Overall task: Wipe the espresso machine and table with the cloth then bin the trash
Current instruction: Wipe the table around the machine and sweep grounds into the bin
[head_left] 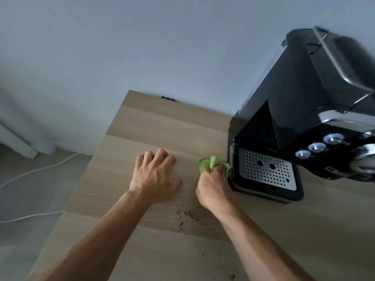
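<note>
Head view, looking down over both bare forearms onto the light wooden table (142, 122). The right hand (213, 187) has its fingers curled tight around a bunched green cloth (211, 164), which pokes out beyond the knuckles and presses against the lower left side of the black espresso machine (284, 110), right at the base by the drip tray. The perforated steel drip tray grate (265, 171) sits just past those fingertips, to their right. Further right of it, on the machine's front panel, three round silver buttons (316, 148) line up in a row, with a larger chrome knob (365, 159) beside them, blurred at the frame edge.

The left hand (156, 175) holds nothing; it rests on the tabletop with its fingers bent and loosely spread, fingertips touching the wood, a little apart from the cloth hand.

Nearer the person than both sets of fingers, between the two wrists, dark coffee grounds (184, 216) are scattered over the wood, with a few more specks (231, 276) near the bottom edge under the right forearm.

Off the table's left edge, well away from the left fingers, a white cable (40, 171) trails across the floor. The grey wall (142, 47) stands behind the table.
</note>
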Action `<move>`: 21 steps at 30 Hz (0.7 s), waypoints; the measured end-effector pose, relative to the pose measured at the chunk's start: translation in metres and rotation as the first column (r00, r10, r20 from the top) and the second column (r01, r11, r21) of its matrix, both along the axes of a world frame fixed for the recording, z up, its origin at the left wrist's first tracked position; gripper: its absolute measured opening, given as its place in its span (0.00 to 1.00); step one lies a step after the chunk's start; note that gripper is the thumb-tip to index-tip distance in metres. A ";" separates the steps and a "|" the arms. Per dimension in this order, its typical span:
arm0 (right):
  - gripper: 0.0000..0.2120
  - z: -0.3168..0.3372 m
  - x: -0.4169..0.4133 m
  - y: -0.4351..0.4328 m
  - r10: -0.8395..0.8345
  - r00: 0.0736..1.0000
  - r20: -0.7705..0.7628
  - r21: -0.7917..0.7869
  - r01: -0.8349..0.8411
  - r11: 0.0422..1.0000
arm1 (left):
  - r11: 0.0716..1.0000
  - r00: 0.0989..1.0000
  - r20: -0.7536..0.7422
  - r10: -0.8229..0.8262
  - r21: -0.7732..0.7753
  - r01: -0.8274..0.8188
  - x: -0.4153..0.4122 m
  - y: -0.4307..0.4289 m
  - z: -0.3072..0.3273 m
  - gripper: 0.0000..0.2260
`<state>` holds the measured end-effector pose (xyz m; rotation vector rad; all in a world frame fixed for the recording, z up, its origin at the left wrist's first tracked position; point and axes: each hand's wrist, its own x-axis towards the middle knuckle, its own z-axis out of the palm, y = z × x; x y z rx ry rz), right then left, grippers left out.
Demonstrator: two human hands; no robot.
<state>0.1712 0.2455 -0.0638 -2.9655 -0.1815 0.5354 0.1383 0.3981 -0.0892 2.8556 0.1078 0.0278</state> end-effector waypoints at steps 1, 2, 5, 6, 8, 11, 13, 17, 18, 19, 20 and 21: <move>0.21 0.008 -0.006 -0.001 0.005 0.999 -0.053 0.013 -0.004 1.000 | 1.000 1.000 -0.004 -0.001 -0.004 0.001 0.000 0.001 0.001 0.27; 0.18 0.016 -0.008 -0.002 0.016 0.996 -0.090 0.033 -0.013 0.999 | 1.000 1.000 -0.018 -0.006 -0.006 0.006 0.000 0.001 0.002 0.28; 0.18 0.035 0.006 -0.006 0.059 0.997 -0.050 0.113 -0.053 0.992 | 1.000 0.999 -0.046 -0.013 -0.010 0.013 0.001 0.001 0.002 0.29; 0.20 0.037 0.019 -0.007 0.083 0.997 -0.005 0.142 -0.082 0.986 | 1.000 0.999 -0.044 -0.013 -0.011 0.013 0.001 0.002 0.002 0.29; 0.24 0.032 0.045 -0.008 0.175 0.983 0.052 0.157 -0.181 0.971 | 1.000 0.999 -0.052 -0.018 -0.008 0.017 0.001 0.002 0.003 0.29; 0.25 0.010 0.058 -0.012 0.239 0.971 0.023 0.115 -0.240 0.964 | 1.000 0.998 -0.059 -0.020 -0.014 0.019 0.000 0.002 0.002 0.30; 0.25 0.005 0.037 -0.012 0.238 0.971 0.026 0.088 -0.240 0.967 | 1.000 0.998 -0.056 -0.020 -0.018 0.019 0.000 0.003 0.002 0.28; 0.19 0.024 -0.002 -0.018 0.238 0.971 0.036 0.172 -0.240 0.955 | 0.999 0.998 -0.046 -0.036 -0.034 0.034 -0.003 0.006 0.004 0.31; 0.19 0.029 0.007 -0.016 0.217 0.974 0.062 0.201 -0.225 0.953 | 0.998 0.997 -0.056 -0.048 -0.041 0.046 -0.003 0.007 0.006 0.32; 0.20 0.032 0.023 -0.013 0.193 0.977 0.094 0.218 -0.210 0.953 | 0.997 0.996 -0.065 -0.061 -0.049 0.058 -0.002 0.008 0.008 0.33; 0.21 0.031 0.044 -0.009 0.177 0.975 0.133 0.228 -0.204 0.952 | 0.996 0.996 -0.062 -0.067 -0.062 0.063 -0.003 0.010 0.009 0.33; 0.22 0.026 0.069 -0.005 0.160 0.973 0.165 0.231 -0.196 0.953 | 0.995 0.997 -0.047 -0.062 -0.081 0.058 -0.005 0.011 0.009 0.33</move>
